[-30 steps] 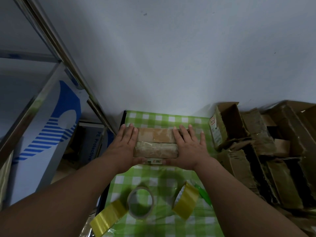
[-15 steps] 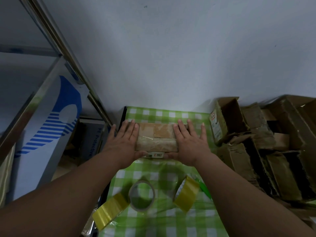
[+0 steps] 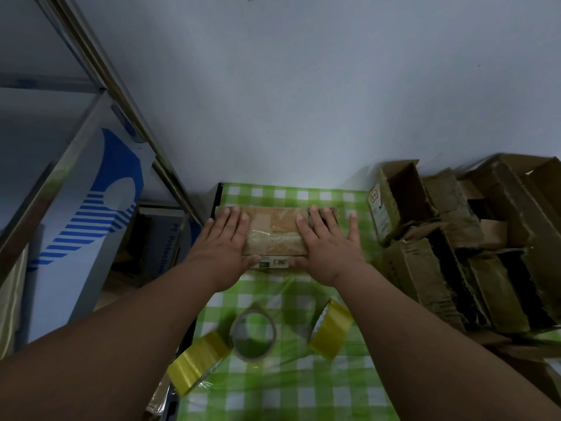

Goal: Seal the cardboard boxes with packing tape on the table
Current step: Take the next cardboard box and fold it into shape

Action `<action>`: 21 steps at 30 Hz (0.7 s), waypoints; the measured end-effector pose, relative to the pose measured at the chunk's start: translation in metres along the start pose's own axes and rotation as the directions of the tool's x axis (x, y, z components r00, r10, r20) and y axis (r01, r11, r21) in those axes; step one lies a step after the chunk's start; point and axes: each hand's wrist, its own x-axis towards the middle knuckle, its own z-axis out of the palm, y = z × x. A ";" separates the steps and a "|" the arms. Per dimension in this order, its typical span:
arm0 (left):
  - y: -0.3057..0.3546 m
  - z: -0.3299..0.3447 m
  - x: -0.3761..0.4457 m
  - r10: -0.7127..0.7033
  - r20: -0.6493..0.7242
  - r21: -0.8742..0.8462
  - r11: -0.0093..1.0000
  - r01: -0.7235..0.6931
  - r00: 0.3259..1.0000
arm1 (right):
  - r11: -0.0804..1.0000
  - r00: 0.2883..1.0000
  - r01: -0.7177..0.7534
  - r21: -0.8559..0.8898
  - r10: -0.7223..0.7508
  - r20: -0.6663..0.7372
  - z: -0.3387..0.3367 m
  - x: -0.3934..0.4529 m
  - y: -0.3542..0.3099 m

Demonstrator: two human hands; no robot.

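Observation:
A small flat cardboard box (image 3: 274,235) lies near the far edge of the green-checked table (image 3: 291,384), with shiny tape across its top. My left hand (image 3: 223,243) lies flat on its left end, fingers straight, thumb against the near side. My right hand (image 3: 329,244) presses flat on its right end in the same way. A nearly empty tape roll (image 3: 253,334) lies flat near me. A yellow tape roll (image 3: 197,360) sits at the table's left edge, and another yellow roll (image 3: 331,328) stands to the right.
A heap of open, worn cardboard boxes (image 3: 461,244) fills the right side, right up against the table. A metal shelf frame (image 3: 121,95) and a white-and-blue carton (image 3: 91,214) stand at the left. A pale wall (image 3: 303,86) rises right behind the table.
Both hands stay flat on the box ends. The fingers have spread slightly, and the view has tilted a little.

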 end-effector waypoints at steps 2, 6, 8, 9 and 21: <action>0.001 0.000 -0.003 0.008 -0.011 -0.025 1.000 -0.008 1.000 | 1.000 1.000 -0.006 -0.005 0.006 -0.004 -0.001 0.000 -0.001; 0.001 0.001 -0.009 0.006 -0.018 -0.039 0.999 -0.006 1.000 | 0.999 0.999 -0.034 0.038 0.035 -0.022 0.003 -0.007 -0.006; 0.001 -0.002 -0.009 0.007 -0.022 -0.017 1.000 -0.008 1.000 | 0.995 0.997 -0.069 0.075 0.070 -0.018 0.003 -0.008 -0.008; 0.002 -0.003 -0.009 0.007 -0.034 -0.004 1.000 -0.007 0.999 | 0.992 0.996 -0.083 0.098 0.084 -0.010 0.002 -0.009 -0.009; 0.019 -0.020 -0.020 -0.110 -0.067 0.016 0.994 0.111 0.992 | 0.503 0.714 -0.593 0.629 0.690 0.122 0.010 -0.069 0.007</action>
